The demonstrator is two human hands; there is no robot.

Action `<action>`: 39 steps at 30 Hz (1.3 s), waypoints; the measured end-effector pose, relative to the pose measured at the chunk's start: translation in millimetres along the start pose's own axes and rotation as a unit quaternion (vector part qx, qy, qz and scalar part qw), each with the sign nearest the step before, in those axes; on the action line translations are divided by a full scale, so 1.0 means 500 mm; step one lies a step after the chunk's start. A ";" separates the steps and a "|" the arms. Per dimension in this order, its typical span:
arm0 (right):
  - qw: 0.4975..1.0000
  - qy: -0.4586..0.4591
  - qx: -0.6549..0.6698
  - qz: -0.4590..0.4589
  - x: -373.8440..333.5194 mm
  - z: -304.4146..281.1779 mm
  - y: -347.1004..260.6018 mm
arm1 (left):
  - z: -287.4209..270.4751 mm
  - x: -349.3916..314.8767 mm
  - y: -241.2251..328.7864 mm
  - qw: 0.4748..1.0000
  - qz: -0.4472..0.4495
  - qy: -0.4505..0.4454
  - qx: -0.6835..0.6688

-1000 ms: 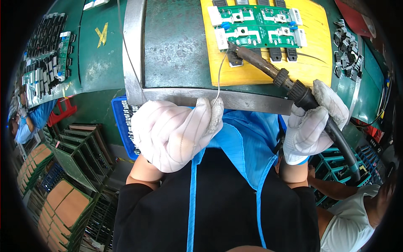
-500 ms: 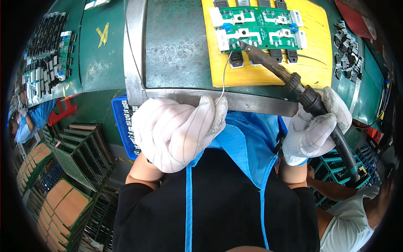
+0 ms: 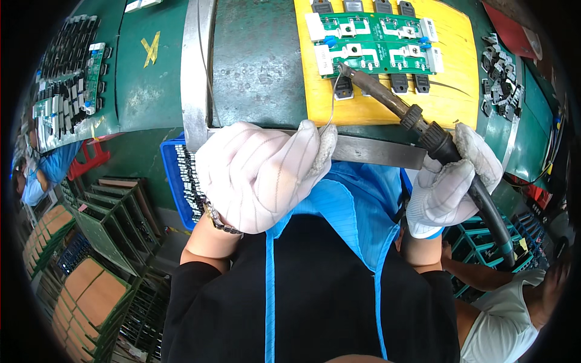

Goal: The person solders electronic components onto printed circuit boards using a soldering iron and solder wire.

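Observation:
My left hand point(image 3: 260, 175), in a white striped glove, pinches a thin solder wire point(image 3: 332, 106) between thumb and forefinger. The wire rises to the lower left part of a green circuit board point(image 3: 378, 51). My gloved right hand point(image 3: 451, 181) is closed around the dark handle of a soldering iron point(image 3: 417, 118). The iron's tip meets the board near the wire's end, beside a white block at the left edge. Black flat components point(image 3: 398, 83) stick out from under the board, which lies on a yellow pad point(image 3: 339, 112).
Several more boards and black parts point(image 3: 69, 72) lie at the left of the green bench, and loose components point(image 3: 501, 75) at the right. A metal strip point(image 3: 381, 151) edges the bench. A blue bin point(image 3: 175, 181) and racks point(image 3: 115, 224) stand left. Another person point(image 3: 508, 308) is at lower right.
The iron's tip has shifted slightly left and down on the board. My left hand has moved a little up and right with the wire, and a wristwatch now shows.

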State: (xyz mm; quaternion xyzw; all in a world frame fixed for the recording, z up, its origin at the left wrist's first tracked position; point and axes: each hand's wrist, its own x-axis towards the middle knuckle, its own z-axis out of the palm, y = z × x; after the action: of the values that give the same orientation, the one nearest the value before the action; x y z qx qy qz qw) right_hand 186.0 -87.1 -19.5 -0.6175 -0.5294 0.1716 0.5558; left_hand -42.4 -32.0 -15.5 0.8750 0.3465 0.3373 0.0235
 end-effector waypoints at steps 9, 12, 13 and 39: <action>0.992 0.124 -0.035 -0.018 -0.021 0.005 0.025 | -0.025 0.006 0.017 0.997 -0.074 0.015 -0.025; 0.993 0.095 -0.067 -0.021 -0.022 -0.001 0.023 | -0.029 0.009 0.015 0.997 -0.070 0.001 0.009; 0.995 0.083 -0.048 -0.017 -0.023 0.001 0.021 | -0.026 0.009 0.014 0.998 -0.070 0.002 0.009; 0.971 0.211 0.112 0.019 -0.009 0.002 0.022 | -0.024 0.019 -0.010 0.989 -0.112 0.079 0.052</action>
State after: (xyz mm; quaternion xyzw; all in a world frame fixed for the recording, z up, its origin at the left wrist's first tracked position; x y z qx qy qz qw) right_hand 188.6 -88.6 -30.9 -0.5839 -0.3658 0.1060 0.7169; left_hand -47.6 -24.7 -2.4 0.8010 0.4604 0.3824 -0.0117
